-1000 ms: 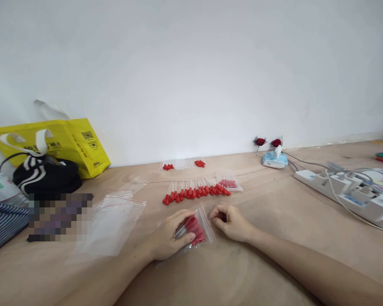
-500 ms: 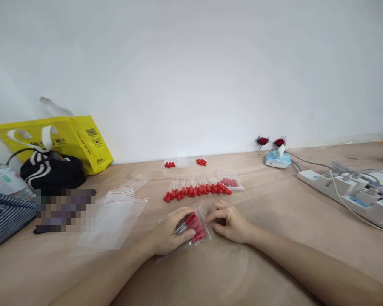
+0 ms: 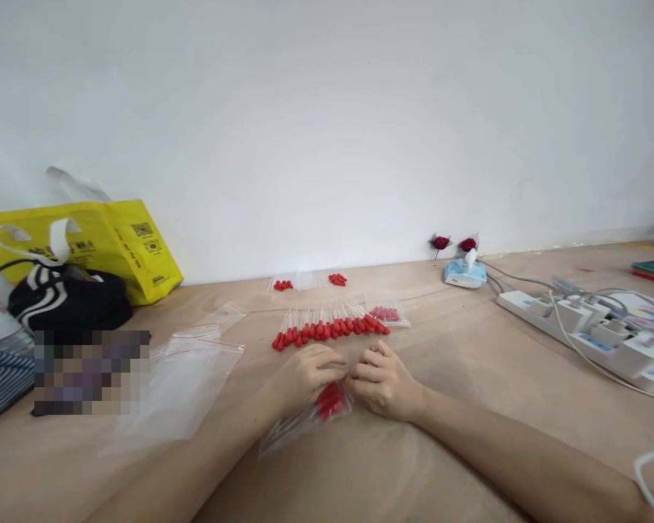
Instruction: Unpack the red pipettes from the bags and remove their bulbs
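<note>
Glass droppers with red rubber bulbs lie inside a clear zip bag on the table just in front of me. My left hand is closed at the bag's upper edge, its fingers reaching over the mouth. Close beside it, my right hand has its fingers curled in a pinch on the bag's right-hand edge. Part of the bag's mouth is hidden by the fingers. Beyond both hands, a row of loose droppers is spread out, red bulbs towards me.
Flat clear zip bags lie on the left. Filled bags lie behind the row, others by the wall. A yellow bag and black pouch stand at left. Wipes and a cabled power strip are at right.
My left hand has shifted from lying over the droppers to the bag's edge, closer to my right hand. More of the bag now shows below it. The view has turned slightly right.
</note>
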A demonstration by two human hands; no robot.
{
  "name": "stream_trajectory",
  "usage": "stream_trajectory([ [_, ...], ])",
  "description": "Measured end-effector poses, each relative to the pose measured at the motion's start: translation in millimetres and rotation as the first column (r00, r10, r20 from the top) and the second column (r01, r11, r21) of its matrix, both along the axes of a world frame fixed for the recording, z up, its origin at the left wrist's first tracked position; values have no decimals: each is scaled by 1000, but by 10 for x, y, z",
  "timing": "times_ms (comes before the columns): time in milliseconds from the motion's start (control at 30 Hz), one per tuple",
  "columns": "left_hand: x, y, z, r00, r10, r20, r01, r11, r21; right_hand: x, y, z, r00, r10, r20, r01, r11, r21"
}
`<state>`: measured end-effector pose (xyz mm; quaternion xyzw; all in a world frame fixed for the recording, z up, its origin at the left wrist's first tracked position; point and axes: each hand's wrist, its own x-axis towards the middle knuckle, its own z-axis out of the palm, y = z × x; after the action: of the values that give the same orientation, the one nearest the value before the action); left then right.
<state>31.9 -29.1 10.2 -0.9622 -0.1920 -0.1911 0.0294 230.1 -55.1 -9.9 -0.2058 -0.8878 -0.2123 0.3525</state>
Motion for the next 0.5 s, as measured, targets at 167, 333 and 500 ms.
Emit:
stream_trajectory([
  [167, 30, -8, 34, 993, -113, -28, 114, 993, 22, -15, 12, 16, 998, 12, 55, -15, 999, 42],
  [333, 48, -72, 131, 972, -184, -146, 186, 983, -2, -29, 22, 32, 984, 28, 173, -29, 1000, 5],
  [500, -78, -39, 225, 986, -98, -135, 88, 993, -78, 85, 48, 39, 984, 21, 179, -10, 998, -64],
])
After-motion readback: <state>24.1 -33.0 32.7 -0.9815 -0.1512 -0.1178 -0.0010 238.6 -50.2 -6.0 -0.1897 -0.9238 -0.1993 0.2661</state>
